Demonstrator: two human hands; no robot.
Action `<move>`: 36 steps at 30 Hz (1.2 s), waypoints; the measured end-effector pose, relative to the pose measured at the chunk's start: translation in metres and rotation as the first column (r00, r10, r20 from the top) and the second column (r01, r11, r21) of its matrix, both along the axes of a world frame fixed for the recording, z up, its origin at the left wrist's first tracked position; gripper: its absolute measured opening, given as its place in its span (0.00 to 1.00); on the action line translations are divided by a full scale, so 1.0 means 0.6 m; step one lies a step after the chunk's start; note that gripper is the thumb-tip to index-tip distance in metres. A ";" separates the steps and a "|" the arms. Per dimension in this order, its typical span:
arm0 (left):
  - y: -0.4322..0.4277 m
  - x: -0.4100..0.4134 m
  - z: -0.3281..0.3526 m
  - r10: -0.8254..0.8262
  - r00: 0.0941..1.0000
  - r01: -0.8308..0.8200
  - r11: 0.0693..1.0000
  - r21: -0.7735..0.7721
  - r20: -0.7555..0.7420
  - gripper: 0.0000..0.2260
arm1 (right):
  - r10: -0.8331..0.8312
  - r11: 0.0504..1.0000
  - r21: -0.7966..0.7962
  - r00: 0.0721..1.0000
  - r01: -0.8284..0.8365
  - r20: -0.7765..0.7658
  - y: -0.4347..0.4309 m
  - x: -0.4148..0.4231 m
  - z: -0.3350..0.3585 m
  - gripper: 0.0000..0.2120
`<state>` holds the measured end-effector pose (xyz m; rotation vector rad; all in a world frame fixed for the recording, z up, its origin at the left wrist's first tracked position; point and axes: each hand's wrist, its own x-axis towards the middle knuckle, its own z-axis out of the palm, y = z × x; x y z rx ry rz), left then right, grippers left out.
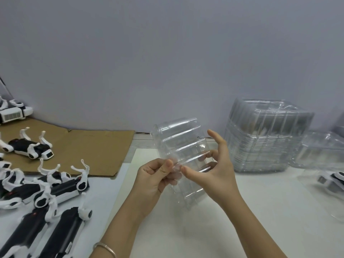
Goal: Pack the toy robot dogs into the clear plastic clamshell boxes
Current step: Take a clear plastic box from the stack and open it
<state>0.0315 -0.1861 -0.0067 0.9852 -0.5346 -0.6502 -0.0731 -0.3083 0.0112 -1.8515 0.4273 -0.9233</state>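
A clear plastic clamshell box is held up above the table's middle, tilted, with nothing inside it. My left hand pinches its near edge between thumb and fingers. My right hand grips the same box from the right, thumb at the edge and fingers behind the plastic. Several black-and-white toy robot dogs lie on their backs, legs up, at the left. One more toy dog lies on the cardboard sheet.
A tall stack of empty clamshell boxes stands at the right against the wall. Further right sit another clear box and a box holding a toy dog. A white toy part lies at the far left.
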 end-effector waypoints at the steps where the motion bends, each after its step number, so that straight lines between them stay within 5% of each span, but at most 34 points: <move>1: -0.001 0.000 -0.002 -0.017 0.999 0.016 1.000 -0.010 -0.028 0.25 | 0.000 1.000 0.011 1.000 0.000 0.001 -0.001 0.001 0.000 0.49; 7: -0.005 0.000 -0.012 -0.103 0.974 0.089 0.993 -0.077 -0.201 0.26 | 0.043 0.999 0.021 0.999 -0.043 -0.010 -0.009 0.001 -0.003 0.47; 15: 0.003 0.007 -0.012 -0.134 0.973 0.121 0.989 -0.079 -0.190 0.16 | 0.078 0.997 0.022 0.996 -0.077 -0.031 -0.012 0.000 -0.002 0.46; 18: 0.001 -0.002 -0.002 0.021 0.998 -0.021 1.000 0.000 -0.060 0.08 | 0.072 0.997 0.015 0.996 -0.072 -0.050 -0.013 0.002 -0.003 0.45; 22: 0.004 -0.009 0.013 0.260 0.897 -0.308 0.948 0.084 0.356 0.07 | 0.041 0.998 -0.051 0.994 -0.046 -0.106 -0.006 0.003 -0.004 0.49; 36: 0.003 -0.006 0.000 0.256 0.915 -0.290 0.954 0.070 0.312 0.06 | -0.098 0.989 -0.104 0.989 0.110 0.114 -0.071 -0.024 0.028 0.40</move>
